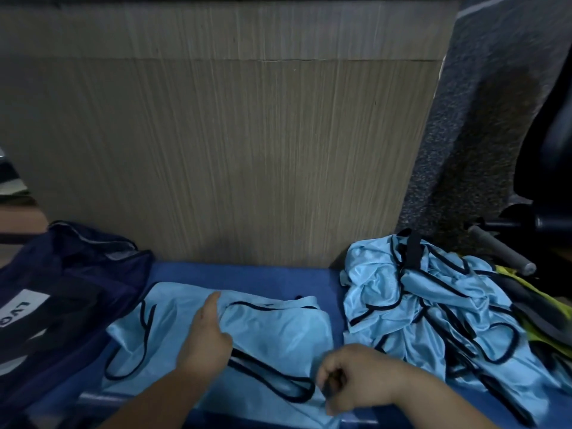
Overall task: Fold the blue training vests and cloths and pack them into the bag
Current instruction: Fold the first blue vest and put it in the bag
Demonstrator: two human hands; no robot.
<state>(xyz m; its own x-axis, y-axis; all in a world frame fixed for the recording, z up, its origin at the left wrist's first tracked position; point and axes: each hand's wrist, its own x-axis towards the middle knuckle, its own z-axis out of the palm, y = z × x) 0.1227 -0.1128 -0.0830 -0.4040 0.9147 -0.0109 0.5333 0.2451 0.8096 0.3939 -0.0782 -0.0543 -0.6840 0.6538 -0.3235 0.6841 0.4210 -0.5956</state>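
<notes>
A light blue training vest with dark trim lies spread on the blue surface in front of me. My left hand rests on its middle, thumb stretched along the cloth and the other fingers curled on the fabric. My right hand pinches the vest's near right edge by the dark trim. A heap of several more light blue vests lies crumpled at the right. A dark navy mesh bag with a white label stands at the left, its mouth slack.
A wood-grain panel rises right behind the blue surface. At the far right lie a yellow-green cloth, a grey handle and a dark chair base over grey carpet.
</notes>
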